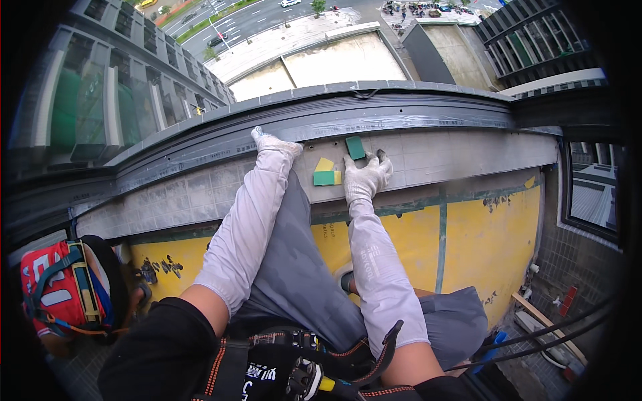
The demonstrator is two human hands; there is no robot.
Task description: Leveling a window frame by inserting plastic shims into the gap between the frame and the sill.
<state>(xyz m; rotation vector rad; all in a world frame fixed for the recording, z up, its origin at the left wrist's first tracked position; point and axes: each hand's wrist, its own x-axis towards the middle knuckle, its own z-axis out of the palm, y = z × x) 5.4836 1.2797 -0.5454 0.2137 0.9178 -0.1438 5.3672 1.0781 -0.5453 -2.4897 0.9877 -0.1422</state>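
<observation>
My left hand [273, 143], in a white glove, rests at the dark window frame rail [401, 125], its thumb stretched away from the other fingers. On the grey ledge [428, 157], my right hand [368, 179], also in a white glove, has its fingers spread. Just beyond its fingertips lies a dark green rectangular block [355, 148]; I cannot tell whether they touch it. To the left of that hand are a yellow flat piece [325, 164] and a green flat piece [324, 178] with a yellow end. Light sleeves cover both my forearms.
Past the rail is a long drop to rooftops [341, 57] and a road [254, 30]. Yellow boards [488, 234] face the wall below the ledge. At left, a person in a red top [50, 281] wears harness straps. Black cables [548, 331] cross at lower right, near a wooden strip [545, 324].
</observation>
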